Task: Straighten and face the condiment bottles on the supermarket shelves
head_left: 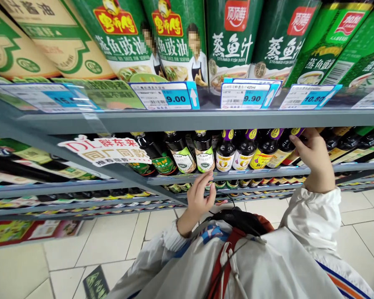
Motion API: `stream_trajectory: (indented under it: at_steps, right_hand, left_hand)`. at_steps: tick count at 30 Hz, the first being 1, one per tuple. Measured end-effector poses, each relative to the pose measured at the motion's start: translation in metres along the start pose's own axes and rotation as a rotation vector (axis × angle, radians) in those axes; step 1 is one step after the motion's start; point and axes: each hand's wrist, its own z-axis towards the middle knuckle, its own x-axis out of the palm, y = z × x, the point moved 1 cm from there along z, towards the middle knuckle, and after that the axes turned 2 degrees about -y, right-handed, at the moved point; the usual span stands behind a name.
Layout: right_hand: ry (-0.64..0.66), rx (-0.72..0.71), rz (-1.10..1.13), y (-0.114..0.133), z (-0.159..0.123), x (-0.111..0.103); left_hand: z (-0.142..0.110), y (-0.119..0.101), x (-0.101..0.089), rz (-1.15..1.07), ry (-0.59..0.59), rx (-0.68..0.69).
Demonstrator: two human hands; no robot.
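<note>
My right hand [314, 151] reaches in under the upper shelf and grips the neck of a dark sauce bottle [287, 144] with a purple-and-yellow neck label. The thumb lies on the near side; the other fingertips are partly hidden behind the neck. A bottle with a yellow label [262, 157] stands to its left in the same row. My left hand [201, 193] is open, its fingers slightly bent and apart, at the front edge of that lower shelf. Just above its fingertips is a dark bottle with a white-and-green label [205, 158].
Green cartons [230, 45] and beige cartons [62, 37] line the upper shelf [180, 120], which overhangs the bottles. Price tags [165, 95] run along its edge. A promotional sign [104, 149] juts out at the left. Below lies a tiled floor [102, 236].
</note>
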Motion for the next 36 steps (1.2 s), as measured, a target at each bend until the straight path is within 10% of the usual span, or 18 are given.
stream_trajectory:
  at_steps: [8,14,21,36]
  right_hand:
    - [-0.145,-0.003,-0.334,0.015,0.001,-0.003]
    - [0.011,-0.05,-0.094,0.007,-0.006,-0.008]
    - [-0.152,0.051,-0.275,0.018,-0.012,-0.004]
    - [-0.146,-0.071,-0.498,0.019,-0.022,0.002]
  left_hand:
    - [0.004,-0.006,-0.005,0.035,-0.034,0.127]
    - [0.002,-0.005,-0.008,0.057,-0.037,0.13]
    - [-0.002,-0.005,-0.007,0.091,-0.008,0.109]
    - [-0.011,-0.023,0.033,0.065,0.103,0.044]
